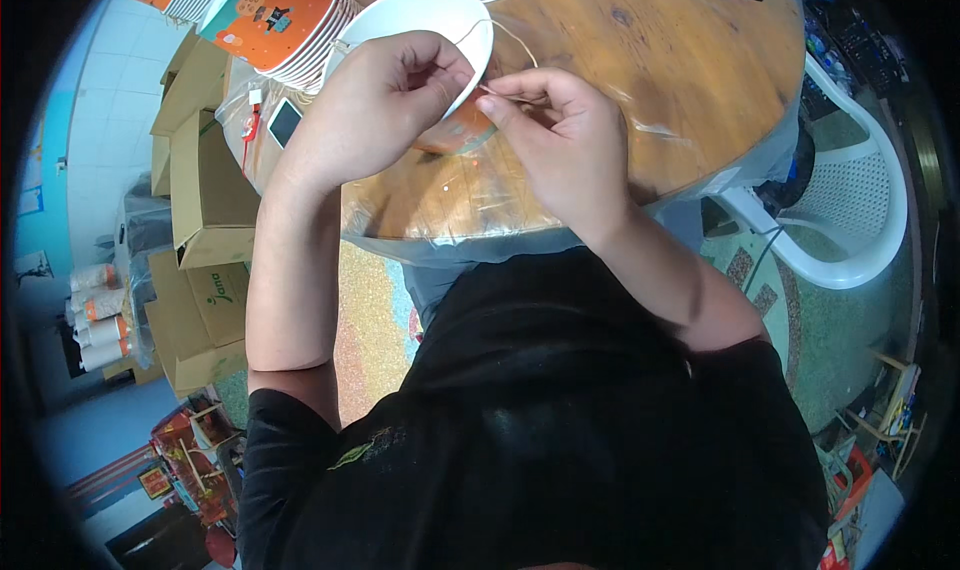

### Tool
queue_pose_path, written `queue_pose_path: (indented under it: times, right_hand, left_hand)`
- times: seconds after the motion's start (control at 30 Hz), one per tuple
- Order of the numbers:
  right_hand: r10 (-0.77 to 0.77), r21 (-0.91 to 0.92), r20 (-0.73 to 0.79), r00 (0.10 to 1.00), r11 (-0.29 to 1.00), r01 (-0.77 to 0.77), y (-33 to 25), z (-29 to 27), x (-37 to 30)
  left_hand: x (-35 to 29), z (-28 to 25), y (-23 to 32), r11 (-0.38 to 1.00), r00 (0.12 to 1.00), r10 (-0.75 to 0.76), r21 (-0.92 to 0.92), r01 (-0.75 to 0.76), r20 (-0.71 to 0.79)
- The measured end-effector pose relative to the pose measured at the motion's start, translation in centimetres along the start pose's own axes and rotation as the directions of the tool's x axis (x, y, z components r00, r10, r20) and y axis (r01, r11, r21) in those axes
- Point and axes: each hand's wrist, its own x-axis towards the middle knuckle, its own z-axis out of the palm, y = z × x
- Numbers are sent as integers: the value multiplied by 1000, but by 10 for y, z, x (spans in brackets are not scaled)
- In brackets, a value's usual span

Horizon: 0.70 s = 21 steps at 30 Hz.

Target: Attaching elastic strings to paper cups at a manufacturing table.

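Round wooden table (pixel 690 80) under clear plastic sheet (pixel 420 240), with stacked orange-printed paper bowls (pixel 285 20).

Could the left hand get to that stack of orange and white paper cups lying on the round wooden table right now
Probably yes: the stack of orange and white paper cups lies just beyond the left hand, nothing between them, though its fingers hold a white cup.

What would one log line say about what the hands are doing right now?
left hand: holds white paper bowl by rim | right hand: pinches thin string at bowl | surface: round wooden table | nearby: stack of orange bowls
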Motion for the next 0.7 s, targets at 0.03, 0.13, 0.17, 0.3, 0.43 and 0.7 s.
queue_pose_path:
  times: [0.03,0.13,0.17,0.3,0.43,0.7]
  right_hand:
    - [-27,48,-19,999,998,28,2,1,-1]
    - [-54,124,-62,997,990,62,3,2,-1]
    - [-55,154,-84,995,986,68,3,2,0]
    - [-210,112,-138,968,968,226,7,0,9]
    - [-198,296,-146,969,926,234,1,-2,21]
    - [-77,472,62,995,881,39,-26,-12,52]
  left_hand:
    - [-1,1,0,997,998,-1,-71,-3,-70]
    - [-4,1,5,998,990,56,0,-56,-129]
    - [-5,2,9,998,990,57,0,-57,-129]
    - [-13,7,28,917,951,215,382,-117,-224]
    - [-14,9,23,933,927,236,334,-132,-291]
    - [-21,15,20,986,918,156,107,-126,-364]
